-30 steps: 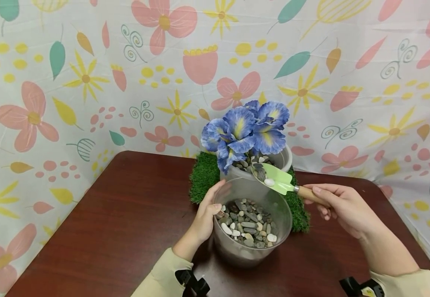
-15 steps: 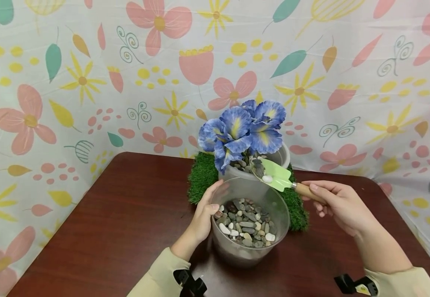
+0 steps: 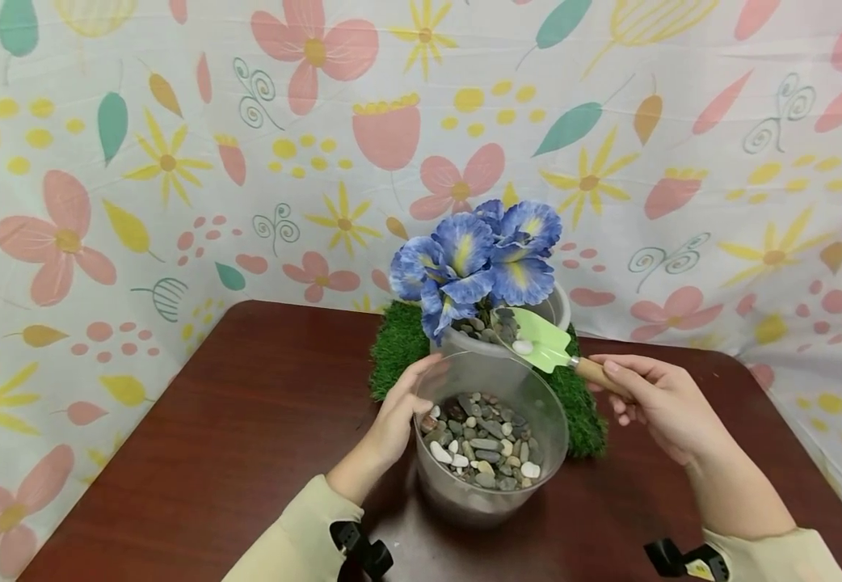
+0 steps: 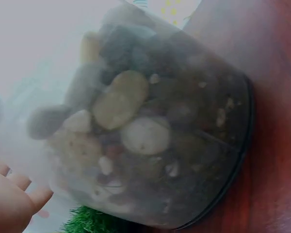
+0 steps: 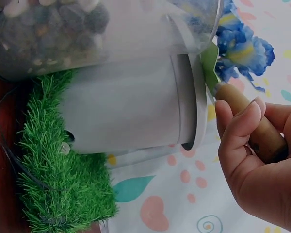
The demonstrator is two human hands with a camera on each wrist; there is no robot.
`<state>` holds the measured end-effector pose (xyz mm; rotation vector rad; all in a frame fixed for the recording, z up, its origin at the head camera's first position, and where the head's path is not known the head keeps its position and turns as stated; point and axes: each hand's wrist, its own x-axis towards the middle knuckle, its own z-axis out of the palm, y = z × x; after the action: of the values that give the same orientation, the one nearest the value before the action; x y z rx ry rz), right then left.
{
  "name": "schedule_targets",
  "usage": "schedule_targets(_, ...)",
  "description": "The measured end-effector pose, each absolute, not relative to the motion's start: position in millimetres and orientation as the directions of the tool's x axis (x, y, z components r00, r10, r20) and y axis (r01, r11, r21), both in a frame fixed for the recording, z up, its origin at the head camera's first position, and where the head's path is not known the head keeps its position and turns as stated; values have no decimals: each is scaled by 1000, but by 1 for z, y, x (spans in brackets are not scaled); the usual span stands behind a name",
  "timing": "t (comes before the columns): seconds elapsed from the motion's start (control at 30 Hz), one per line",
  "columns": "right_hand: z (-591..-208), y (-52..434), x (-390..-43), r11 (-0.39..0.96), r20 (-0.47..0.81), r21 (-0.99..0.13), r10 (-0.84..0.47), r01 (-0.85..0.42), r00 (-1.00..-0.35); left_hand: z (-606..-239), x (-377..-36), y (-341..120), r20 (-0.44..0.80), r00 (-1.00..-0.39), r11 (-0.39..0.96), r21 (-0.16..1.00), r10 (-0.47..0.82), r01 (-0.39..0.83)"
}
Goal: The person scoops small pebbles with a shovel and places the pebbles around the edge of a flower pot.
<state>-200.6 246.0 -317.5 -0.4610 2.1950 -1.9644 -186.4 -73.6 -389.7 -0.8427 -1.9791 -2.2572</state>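
Observation:
A clear plastic tub [image 3: 491, 485] with several pebbles [image 3: 482, 440] stands on the dark red table [image 3: 246, 420]. My left hand [image 3: 401, 416] rests against its left wall with fingers curved round it; the same tub [image 4: 150, 131] fills the left wrist view. My right hand [image 3: 657, 400] grips the wooden handle of a small green trowel [image 3: 543, 343], whose blade tips over the white pot [image 3: 555, 311] holding blue flowers [image 3: 475, 259]. A white pebble lies on the blade. The right wrist view shows the handle [image 5: 254, 126] in my fingers beside the pot [image 5: 131, 107].
A green grass mat [image 3: 399, 343] lies under the white pot at the table's back edge. A flower-print cloth [image 3: 174, 162] hangs behind and beside the table. Bare wood lies to the left of the tub.
The trowel blade has moved up and further over the white pot's rim, and most pebbles have left the blade. My left hand stays on the tub.

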Motion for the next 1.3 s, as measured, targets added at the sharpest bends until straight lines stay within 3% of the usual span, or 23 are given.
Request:
schedule_targets(0.3,-315,245,-202,68,83,-991,-335,-112,-938,-379,-204,-69,178,-901,-226,970,395,93)
schedule_targets(0.43,-313,247,-200,82,89,-989,-338,-123,-937,-382,-206,-65,177,-892,-329,944,416,34)
schedule_targets(1.03,-301,258,-209,133,60,-985,-318,-107,-946,-392,-206,-62,314,-878,-369,913,362,175)
schedule_targets(1.3,-289,266,-212,238,36,-964,-312,-115,-949,-395,-208,-63,346,-865,-356,910,365,213)
